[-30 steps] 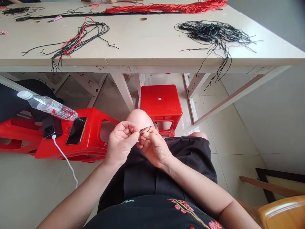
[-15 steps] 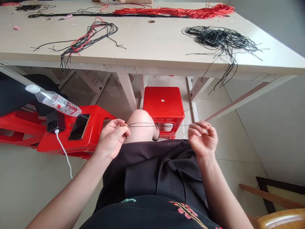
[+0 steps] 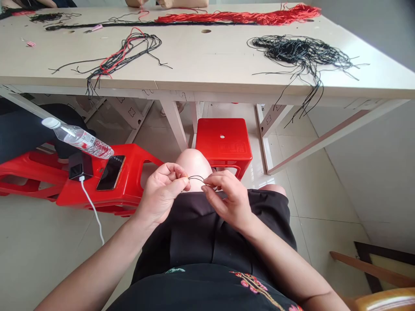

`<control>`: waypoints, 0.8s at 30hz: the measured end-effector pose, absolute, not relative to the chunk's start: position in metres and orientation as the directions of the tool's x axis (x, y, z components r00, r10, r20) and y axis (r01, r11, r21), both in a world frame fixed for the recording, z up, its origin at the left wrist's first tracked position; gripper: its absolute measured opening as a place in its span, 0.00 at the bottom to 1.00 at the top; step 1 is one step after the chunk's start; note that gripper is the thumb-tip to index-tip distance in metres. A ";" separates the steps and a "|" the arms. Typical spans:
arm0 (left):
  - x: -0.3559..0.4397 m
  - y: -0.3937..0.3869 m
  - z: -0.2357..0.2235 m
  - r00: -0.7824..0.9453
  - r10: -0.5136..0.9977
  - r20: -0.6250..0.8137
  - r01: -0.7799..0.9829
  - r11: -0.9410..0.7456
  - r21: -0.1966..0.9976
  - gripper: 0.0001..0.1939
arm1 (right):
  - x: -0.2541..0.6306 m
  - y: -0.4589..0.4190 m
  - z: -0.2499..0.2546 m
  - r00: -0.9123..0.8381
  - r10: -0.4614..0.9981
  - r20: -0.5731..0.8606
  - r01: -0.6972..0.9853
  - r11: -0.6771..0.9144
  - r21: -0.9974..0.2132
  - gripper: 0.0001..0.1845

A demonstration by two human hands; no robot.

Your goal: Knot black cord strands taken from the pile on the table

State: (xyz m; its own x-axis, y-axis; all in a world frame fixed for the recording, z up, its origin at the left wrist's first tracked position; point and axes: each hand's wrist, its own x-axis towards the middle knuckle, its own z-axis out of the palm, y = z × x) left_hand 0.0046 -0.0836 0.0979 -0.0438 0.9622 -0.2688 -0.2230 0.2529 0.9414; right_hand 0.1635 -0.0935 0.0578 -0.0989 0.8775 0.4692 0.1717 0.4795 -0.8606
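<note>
A thin black cord [image 3: 196,176] runs in two strands between my hands, above my knee. My left hand [image 3: 164,190] is closed, pinching one end of it between thumb and forefinger. Close by on the right, my right hand [image 3: 229,196] has its thumb and fingertips brought together on the strands. The cord's remaining length is hidden behind my fingers. On the table lie a tangled bundle of black cords [image 3: 298,51], a looped bundle of black cords [image 3: 141,45] and a red cord [image 3: 125,47] among its loops.
Long red cords [image 3: 246,18] stretch across the table [image 3: 207,58]. A red stool [image 3: 223,140] stands underneath. At left, another red stool [image 3: 129,172] holds a bottle [image 3: 82,139], phone [image 3: 110,172] and charger [image 3: 80,166]. Other people's arms [image 3: 181,3] rest at the far edge.
My right hand has come leftward, close to my left hand, and the stretch of cord between them is much shorter. My left hand keeps its pinch and has shifted slightly right.
</note>
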 end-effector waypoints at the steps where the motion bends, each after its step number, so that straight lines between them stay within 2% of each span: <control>1: 0.006 -0.084 0.100 -0.038 0.963 -0.268 -0.225 0.253 0.941 0.11 | 0.159 -0.094 0.055 -0.086 0.866 0.493 0.208 0.499 -0.841 0.05; 5: 0.011 -0.085 0.105 -0.037 0.964 -0.262 -0.239 0.246 0.939 0.11 | 0.151 -0.100 0.039 -0.058 0.865 0.498 0.306 0.490 -0.817 0.07; 7: 0.013 -0.086 0.107 -0.041 0.970 -0.240 -0.233 0.224 0.946 0.11 | 0.146 -0.106 0.035 -0.056 0.875 0.481 0.268 0.477 -0.837 0.09; 9: 0.014 -0.087 0.109 -0.045 0.978 -0.203 -0.214 0.189 0.958 0.10 | 0.140 -0.112 0.036 -0.024 0.901 0.434 0.136 0.433 -0.891 0.12; 12: 0.017 -0.088 0.111 -0.058 0.990 -0.125 -0.172 0.113 0.979 0.10 | 0.130 -0.115 0.046 0.003 0.974 0.229 -0.251 0.222 -0.942 0.14; 13: 0.018 -0.089 0.112 -0.062 0.993 -0.097 -0.149 0.087 0.985 0.09 | 0.128 -0.114 0.050 -0.018 0.990 0.141 -0.399 0.122 -0.909 0.14; 15: 0.020 -0.090 0.111 -0.070 0.996 -0.047 -0.092 0.041 0.995 0.09 | 0.125 -0.111 0.059 -0.091 0.996 -0.022 -0.636 -0.076 -0.768 0.11; 17: 0.021 -0.090 0.110 -0.079 0.997 -0.016 -0.050 0.012 0.999 0.08 | 0.125 -0.107 0.065 -0.154 0.977 -0.145 -0.771 -0.210 -0.601 0.07; 20: 0.023 -0.089 0.107 -0.085 0.996 0.002 -0.032 -0.005 0.999 0.07 | 0.127 -0.104 0.071 -0.230 0.943 -0.241 -0.844 -0.317 -0.433 0.10; 24: 0.022 -0.089 0.105 -0.077 0.997 -0.010 -0.020 0.008 1.000 0.07 | 0.125 -0.106 0.073 -0.288 0.922 -0.259 -0.865 -0.366 -0.343 0.11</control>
